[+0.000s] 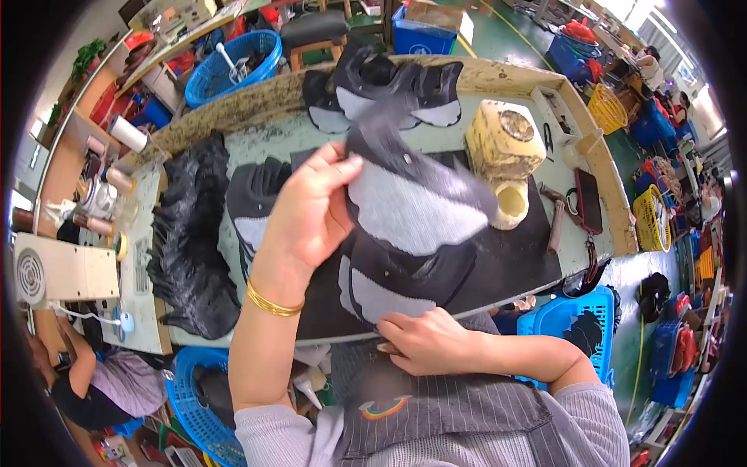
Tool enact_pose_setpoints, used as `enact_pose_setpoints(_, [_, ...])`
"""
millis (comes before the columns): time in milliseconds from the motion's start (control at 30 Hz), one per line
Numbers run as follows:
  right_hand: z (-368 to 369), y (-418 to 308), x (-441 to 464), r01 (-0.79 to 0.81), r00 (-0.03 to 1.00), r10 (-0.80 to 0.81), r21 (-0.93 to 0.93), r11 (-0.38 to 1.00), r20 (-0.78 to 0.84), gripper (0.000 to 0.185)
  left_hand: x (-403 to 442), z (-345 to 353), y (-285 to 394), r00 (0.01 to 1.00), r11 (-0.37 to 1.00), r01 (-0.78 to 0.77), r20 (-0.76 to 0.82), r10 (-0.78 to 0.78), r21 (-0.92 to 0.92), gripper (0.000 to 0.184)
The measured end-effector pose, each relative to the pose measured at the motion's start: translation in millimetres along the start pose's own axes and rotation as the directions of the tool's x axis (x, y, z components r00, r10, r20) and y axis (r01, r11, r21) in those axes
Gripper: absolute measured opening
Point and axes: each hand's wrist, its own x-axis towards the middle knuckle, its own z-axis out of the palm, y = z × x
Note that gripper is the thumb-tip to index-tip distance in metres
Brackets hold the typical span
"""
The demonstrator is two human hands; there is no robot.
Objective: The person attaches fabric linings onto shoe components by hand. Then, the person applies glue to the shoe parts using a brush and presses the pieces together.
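Observation:
Raised over the table, my left hand [315,206] pinches a curved black shoe-upper piece [420,206] with a pale grey panel; its right end is smeared by motion. Beneath it, more black and grey pieces [389,292] lie on a dark work mat [529,261]. My right hand [428,340] is closed at the table's front edge, close to those pieces. A small brownish bit shows under its fingers, too hidden to name. To the left of my left wrist sits a stack of similar pieces [253,187], and another group [381,89] lies at the back.
A long row of black pieces [194,241] lines the table's left side. On the right stand a stained yellowish container [506,144], a small cup [510,204], a hammer [555,222] and a phone [589,201]. A raised wooden rim [261,105] borders the table. Blue baskets [187,397] stand below.

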Motion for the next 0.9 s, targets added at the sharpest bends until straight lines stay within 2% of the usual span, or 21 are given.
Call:
enact_pose_setpoints(67, [-33.5, 11.4, -8.6, 0.005, 0.993, 0.006, 0.093, 0.996, -0.115, 0.021, 30.3, -7.2, 16.4, 0.990, 0.990, -0.139, 0.045, 0.137, 0.036, 0.021])
enact_pose_setpoints(100, [-51.3, 18.5, -15.0, -0.063, 0.969, 0.096, 0.148, 0.987, -0.227, 0.021, 50.4, -12.3, 23.4, 0.981, 0.981, -0.192, 0.024, 0.192, 0.024, 0.021])
enact_pose_setpoints(167, [-91.8, 40.7, -33.1, -0.102, 0.892, 0.223, 0.305, 0.947, -0.394, 0.019, 98.1, -25.0, 32.8, 0.964, 0.964, -0.264, 0.004, 0.264, 0.003, 0.021])
enact_pose_setpoints(200, [-101.5, 58.1, -45.6, -0.111, 0.813, 0.298, 0.370, 0.923, -0.500, 0.018, 123.3, -33.7, 33.1, 0.960, 0.960, -0.279, 0.002, 0.279, -0.009, 0.022])
enact_pose_setpoints(233, [-106.8, 74.3, -59.4, -0.106, 0.697, 0.489, 0.599, 0.794, -0.525, 0.014, 147.8, -47.4, 31.8, 0.968, 0.968, -0.250, 0.007, 0.250, -0.026, 0.021])
enact_pose_setpoints(267, [-117.4, 87.3, -66.0, -0.048, 0.599, 0.550, 0.659, 0.750, -0.582, 0.011, 172.6, -53.9, 26.0, 0.963, 0.966, -0.257, -0.086, 0.256, -0.006, 0.019])
enact_pose_setpoints(333, [-136.6, 104.1, -75.6, -0.185, 0.456, 0.748, 0.770, 0.611, -0.483, 0.008, 235.0, -86.4, -1.6, 0.963, 0.966, -0.256, -0.091, 0.252, -0.040, 0.020])
enact_pose_setpoints(400, [-127.4, 137.3, -75.9, -0.227, 0.430, 0.729, 0.718, 0.658, -0.532, 0.012, 268.0, -95.7, -32.4, 0.963, 0.984, -0.177, -0.200, 0.179, 0.030, 0.022])
enact_pose_setpoints(433, [-124.1, 148.0, -72.1, -0.300, 0.441, 0.729, 0.680, 0.669, -0.523, 0.013, 280.5, -102.4, -44.9, 0.946, 0.992, -0.090, -0.305, 0.113, 0.088, 0.029])
enact_pose_setpoints(467, [-120.8, 154.5, -63.1, -0.321, 0.450, 0.732, 0.673, 0.667, -0.511, 0.015, 290.3, -110.7, -59.7, 0.878, 0.995, -0.076, -0.468, 0.100, 0.068, 0.037])
enact_pose_setpoints(533, [-123.0, 160.1, -43.0, -0.533, 0.492, 0.780, 0.574, 0.622, -0.388, 0.016, 284.7, -126.9, -62.2, 0.847, 0.917, 0.065, -0.508, 0.158, 0.393, 0.040])
enact_pose_setpoints(600, [-116.0, 182.0, -41.6, -0.502, 0.473, 0.747, 0.554, 0.665, -0.467, 0.021, 241.6, -107.4, -55.3, 0.737, 0.600, -0.041, -0.381, 0.558, 0.799, 0.039])
enact_pose_setpoints(633, [-129.8, 177.2, -38.0, -0.441, 0.468, 0.800, 0.686, 0.579, -0.375, 0.022, 206.6, -89.1, -46.2, 0.658, 0.363, -0.040, -0.249, 0.711, 0.931, 0.039])
enact_pose_setpoints(667, [-144.1, 168.0, -32.6, -0.378, 0.473, 0.838, 0.797, 0.471, -0.271, 0.022, 170.4, -82.0, -40.2, 0.633, 0.208, -0.132, -0.080, 0.770, 0.969, 0.034])
enact_pose_setpoints(700, [-143.7, 167.6, -27.7, -0.241, 0.599, 0.766, 0.859, 0.452, -0.234, 0.019, 126.0, -64.2, -38.5, 0.627, 0.105, -0.230, 0.065, 0.776, 0.967, 0.025])
enact_pose_setpoints(733, [-139.5, 162.7, -14.0, -0.248, 0.695, 0.690, 0.835, 0.491, -0.199, 0.018, 84.1, -52.5, -41.4, 0.710, 0.123, -0.197, 0.055, 0.702, 0.973, 0.017])
enact_pose_setpoints(767, [-134.0, 154.5, 3.8, -0.246, 0.775, 0.610, 0.810, 0.532, -0.164, 0.017, 47.5, -39.8, -48.8, 0.748, 0.138, -0.225, 0.080, 0.659, 0.965, 0.014])
enact_pose_setpoints(800, [-126.8, 144.5, 21.8, -0.235, 0.841, 0.524, 0.783, 0.576, -0.133, 0.017, 16.5, -35.9, -56.9, 0.815, 0.091, -0.172, 0.089, 0.573, 0.981, 0.015])
enact_pose_setpoints(833, [-105.7, 138.3, 45.7, -0.093, 0.896, 0.389, 0.767, 0.635, -0.213, 0.017, -9.9, -39.4, -70.7, 0.875, 0.072, -0.061, 0.018, 0.484, 0.996, 0.019])
enact_pose_setpoints(867, [-82.6, 134.7, 69.2, 0.053, 0.926, 0.244, 0.737, 0.673, -0.289, 0.019, -30.7, -45.7, -85.8, 0.886, -0.088, -0.020, 0.058, 0.459, 0.996, 0.029])
enact_pose_setpoints(900, [-73.5, 129.0, 85.5, 0.022, 0.971, 0.140, 0.649, 0.760, -0.196, 0.016, -45.4, -47.3, -98.2, 0.878, -0.229, -0.010, 0.119, 0.464, 0.973, 0.041])
